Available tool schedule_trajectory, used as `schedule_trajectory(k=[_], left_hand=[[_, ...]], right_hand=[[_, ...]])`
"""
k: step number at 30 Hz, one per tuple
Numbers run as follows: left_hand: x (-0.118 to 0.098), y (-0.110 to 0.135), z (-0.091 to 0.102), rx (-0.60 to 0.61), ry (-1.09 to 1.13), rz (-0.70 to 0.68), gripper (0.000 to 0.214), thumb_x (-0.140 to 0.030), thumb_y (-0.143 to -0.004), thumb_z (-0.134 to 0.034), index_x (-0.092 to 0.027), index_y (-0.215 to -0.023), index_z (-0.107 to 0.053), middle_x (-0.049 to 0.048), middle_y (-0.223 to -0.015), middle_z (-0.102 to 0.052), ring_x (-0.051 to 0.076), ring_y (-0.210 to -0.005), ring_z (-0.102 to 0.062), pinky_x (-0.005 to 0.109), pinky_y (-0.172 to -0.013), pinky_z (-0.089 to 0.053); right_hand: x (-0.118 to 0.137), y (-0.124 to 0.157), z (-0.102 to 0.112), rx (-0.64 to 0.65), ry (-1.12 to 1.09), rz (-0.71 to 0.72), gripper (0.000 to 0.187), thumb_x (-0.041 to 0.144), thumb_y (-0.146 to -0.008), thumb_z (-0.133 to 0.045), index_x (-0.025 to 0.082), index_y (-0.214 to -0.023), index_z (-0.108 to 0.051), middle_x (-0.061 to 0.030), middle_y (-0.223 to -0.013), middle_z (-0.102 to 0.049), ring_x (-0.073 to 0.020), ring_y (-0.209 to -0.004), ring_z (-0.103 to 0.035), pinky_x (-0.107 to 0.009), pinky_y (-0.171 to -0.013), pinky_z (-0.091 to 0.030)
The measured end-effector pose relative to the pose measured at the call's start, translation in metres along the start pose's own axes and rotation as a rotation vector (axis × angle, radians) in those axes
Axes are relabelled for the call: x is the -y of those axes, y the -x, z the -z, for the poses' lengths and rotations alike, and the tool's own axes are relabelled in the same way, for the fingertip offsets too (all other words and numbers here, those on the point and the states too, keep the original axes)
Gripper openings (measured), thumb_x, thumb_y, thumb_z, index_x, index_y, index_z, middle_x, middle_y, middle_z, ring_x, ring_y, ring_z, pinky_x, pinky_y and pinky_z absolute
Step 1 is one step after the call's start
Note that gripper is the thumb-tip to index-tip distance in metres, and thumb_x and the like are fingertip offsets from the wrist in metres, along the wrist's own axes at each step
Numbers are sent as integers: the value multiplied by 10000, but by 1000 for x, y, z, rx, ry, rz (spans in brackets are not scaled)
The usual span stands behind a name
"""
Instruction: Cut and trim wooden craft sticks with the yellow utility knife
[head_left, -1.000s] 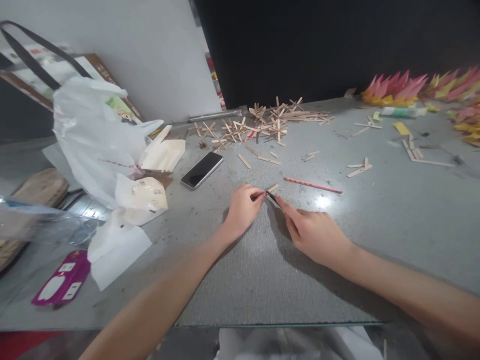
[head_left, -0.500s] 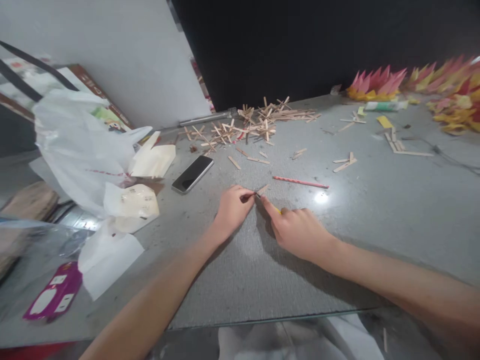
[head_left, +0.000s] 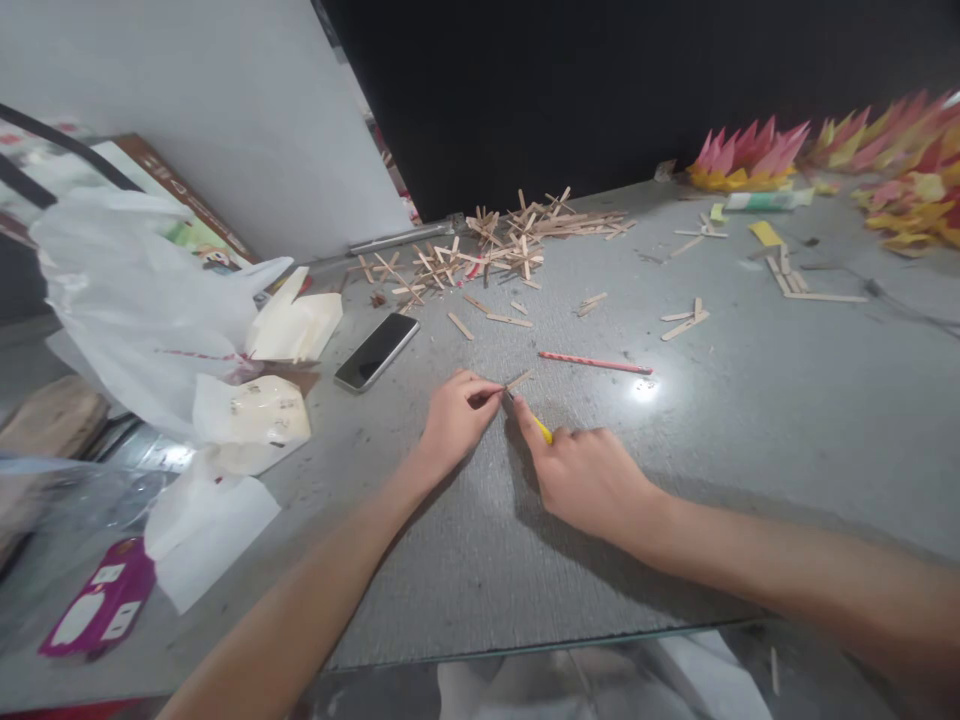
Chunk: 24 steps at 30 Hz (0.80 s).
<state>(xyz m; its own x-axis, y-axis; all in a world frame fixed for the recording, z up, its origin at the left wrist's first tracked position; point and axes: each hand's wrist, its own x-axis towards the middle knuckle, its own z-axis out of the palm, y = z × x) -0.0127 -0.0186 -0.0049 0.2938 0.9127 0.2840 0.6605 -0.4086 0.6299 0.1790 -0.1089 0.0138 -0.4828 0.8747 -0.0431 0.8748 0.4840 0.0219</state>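
My left hand (head_left: 459, 418) is closed, thumb and fingertips pinching one end of a small wooden stick (head_left: 519, 380) against the table. My right hand (head_left: 592, 475) is wrapped around a yellow-handled craft knife (head_left: 541, 432), its index finger stretched along the top. The dark blade tip meets the stick right beside my left fingertips. Most of the handle is hidden in my palm. Just beyond my hands lies a red-and-white patterned pencil (head_left: 596, 362).
A phone (head_left: 377, 352) lies left of my hands. A heap of wooden sticks (head_left: 517, 245) spreads along the back. White plastic bag (head_left: 142, 300), papers and a purple package (head_left: 101, 600) sit at left. Pink-yellow paper flowers (head_left: 750, 160) and a glue tube (head_left: 765, 201) stand back right.
The right hand has drawn back slightly toward me, showing more of the yellow handle. The left hand still pinches the stick. The whole view has shifted a little.
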Motion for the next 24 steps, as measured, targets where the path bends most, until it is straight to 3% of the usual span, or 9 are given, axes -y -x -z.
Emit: schedule_trajectory(k=[20, 24], left_hand=[[2, -2, -1, 33, -4, -47, 116, -170, -906, -681, -198, -884, -792, 39, -833, -735, 191, -835, -667, 314, -753, -512], [0, -2, -1, 30, 4, -49, 120, -182, -905, -676, -198, -851, -782, 40, -828, -731, 191, -836, -670, 316, -757, -519]], right_hand=[[0, -3, 0, -25, 2, 12, 812, 172, -880, -516, -11, -1634, -280, -145, -767, -727, -236, -626, -688, -313, -520, -389], [-6, -6, 0, -23, -26, -10, 785, 187, -909, -498, 30, -1646, -277, -134, -793, -746, -235, -662, -712, -304, -535, -378]])
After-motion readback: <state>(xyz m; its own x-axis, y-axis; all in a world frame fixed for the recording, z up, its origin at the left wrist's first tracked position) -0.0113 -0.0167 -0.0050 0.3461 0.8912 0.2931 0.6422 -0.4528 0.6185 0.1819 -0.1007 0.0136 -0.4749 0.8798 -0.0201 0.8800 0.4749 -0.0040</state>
